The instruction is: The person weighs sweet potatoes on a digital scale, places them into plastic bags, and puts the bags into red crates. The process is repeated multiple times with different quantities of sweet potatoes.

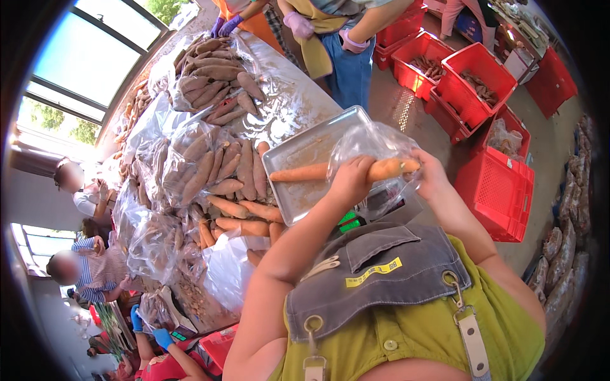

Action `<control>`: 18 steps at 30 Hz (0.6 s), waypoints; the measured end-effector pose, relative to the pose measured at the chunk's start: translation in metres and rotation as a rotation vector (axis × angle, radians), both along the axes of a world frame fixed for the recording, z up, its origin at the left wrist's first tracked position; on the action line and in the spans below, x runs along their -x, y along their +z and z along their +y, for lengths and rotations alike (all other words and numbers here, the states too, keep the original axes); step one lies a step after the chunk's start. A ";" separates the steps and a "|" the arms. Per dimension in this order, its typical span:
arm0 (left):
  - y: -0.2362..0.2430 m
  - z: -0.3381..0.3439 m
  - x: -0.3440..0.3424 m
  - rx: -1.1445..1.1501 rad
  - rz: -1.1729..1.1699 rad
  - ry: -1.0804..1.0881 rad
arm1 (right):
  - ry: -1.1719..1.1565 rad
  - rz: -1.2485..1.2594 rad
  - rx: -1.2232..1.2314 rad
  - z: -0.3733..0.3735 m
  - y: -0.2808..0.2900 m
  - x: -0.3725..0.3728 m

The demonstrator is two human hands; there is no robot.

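A long orange carrot [298, 173] lies crosswise in front of my apron, its thin tip pointing left over a metal tray [286, 152]. My left hand [352, 181] is closed round the carrot's middle. At the thick end, my right hand [433, 174] pinches a clear plastic bag [362, 141], close against the carrot. The bag spreads loosely around the carrot, partly behind my left hand; I cannot tell how much of the carrot is inside. Below the tray, a green-lit display [349, 221] shows partly behind my left arm.
Several orange carrots [241, 225] lie left of the tray, beside bagged brown roots [197, 162] and a white plastic bag [225, 267]. Beyond is another root pile [216, 70]. Co-workers stand across and along the table. Red crates [480, 82] stand on the floor at right.
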State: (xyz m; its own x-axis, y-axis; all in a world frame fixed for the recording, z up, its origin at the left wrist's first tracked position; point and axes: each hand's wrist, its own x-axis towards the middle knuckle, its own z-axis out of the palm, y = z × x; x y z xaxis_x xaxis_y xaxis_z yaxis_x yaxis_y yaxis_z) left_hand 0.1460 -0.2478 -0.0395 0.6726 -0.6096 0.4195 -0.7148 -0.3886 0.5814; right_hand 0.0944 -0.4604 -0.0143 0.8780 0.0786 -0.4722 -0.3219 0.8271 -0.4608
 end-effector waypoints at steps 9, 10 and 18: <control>0.056 0.056 0.023 -0.263 0.215 0.106 | 0.075 -0.303 0.336 -0.012 0.048 0.008; 0.032 0.075 0.008 0.001 0.633 0.354 | 0.082 -0.312 0.339 -0.007 0.054 0.007; -0.005 0.158 -0.063 -0.544 -0.011 0.434 | 0.157 -0.478 0.578 0.023 0.068 0.018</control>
State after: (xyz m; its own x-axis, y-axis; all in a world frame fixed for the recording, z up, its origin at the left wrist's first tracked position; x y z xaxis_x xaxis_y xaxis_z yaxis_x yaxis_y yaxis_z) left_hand 0.2085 -0.0893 -0.0441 0.9006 -0.4120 0.1387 -0.4336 -0.8745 0.2172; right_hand 0.0764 -0.4371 0.0541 0.9960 0.0753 -0.0478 -0.0725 0.3728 -0.9251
